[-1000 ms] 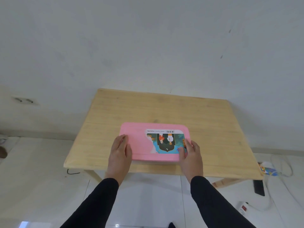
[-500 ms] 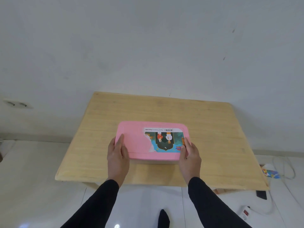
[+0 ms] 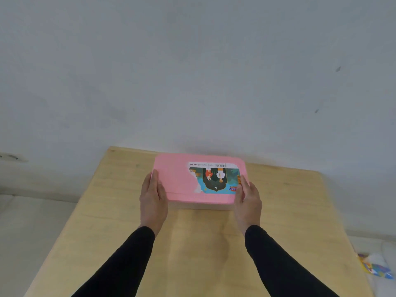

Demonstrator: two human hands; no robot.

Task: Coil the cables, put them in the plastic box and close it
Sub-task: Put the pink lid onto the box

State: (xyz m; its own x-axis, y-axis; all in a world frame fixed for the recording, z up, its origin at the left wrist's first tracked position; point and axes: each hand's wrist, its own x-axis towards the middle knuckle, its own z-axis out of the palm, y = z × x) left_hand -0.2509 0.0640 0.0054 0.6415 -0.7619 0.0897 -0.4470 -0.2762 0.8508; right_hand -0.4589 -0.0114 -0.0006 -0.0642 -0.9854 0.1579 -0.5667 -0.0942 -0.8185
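Observation:
A plastic box with a pink lid (image 3: 177, 179) stands on the wooden table (image 3: 120, 228), towards its far edge near the wall. The lid is on and carries a colourful sticker (image 3: 216, 179) on its right half. My left hand (image 3: 153, 198) grips the box's near left corner, fingers along the side. At the near right corner my right hand (image 3: 248, 200) holds the box the same way. No cables show; the box's inside is hidden by the lid.
A white wall rises just behind the table. A wall socket (image 3: 9, 156) sits low on the left. On the floor at the lower right lies a colourful packet (image 3: 375, 269). The table's near half is bare wood.
Both hands shifted from lying on the lid to gripping the box's sides, and the box has moved away from me towards the wall. The camera has moved closer over the table.

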